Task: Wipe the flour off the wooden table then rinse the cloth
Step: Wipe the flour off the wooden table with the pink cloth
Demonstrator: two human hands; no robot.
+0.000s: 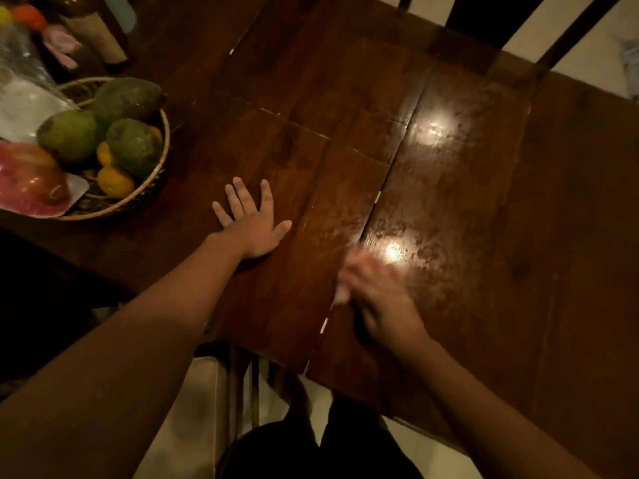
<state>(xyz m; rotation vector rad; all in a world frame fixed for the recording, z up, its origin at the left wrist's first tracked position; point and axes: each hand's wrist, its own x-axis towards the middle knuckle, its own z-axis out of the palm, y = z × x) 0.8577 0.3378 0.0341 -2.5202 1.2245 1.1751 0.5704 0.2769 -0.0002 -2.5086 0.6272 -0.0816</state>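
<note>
A: What does the wooden desk point(449, 209) look like?

B: Dark brown planks with visible seams. A pale, streaky film of flour point(411, 243) spreads over the middle boards, thickest around two bright glares of reflected light. The planks to the left look cleaner and darker.

A: And the cloth?

B: Only a pale, blurred bit of cloth point(342, 295) peeks out at the left side of the right hand point(383, 302), pressed onto the desk near the front edge, just beside a plank seam. Its colour and folds are lost in motion blur.

A: So the right grip is closed on it?

B: The right hand covers the cloth with fingers curled over it, holding it against the wood.

A: The left hand?

B: The left hand point(252, 223) lies flat on the desk, fingers spread, holding nothing, well left of the flour.

A: Anything else?

B: A woven basket point(152, 188) of green and orange fruit at the far left, with plastic packets resting against it.
</note>
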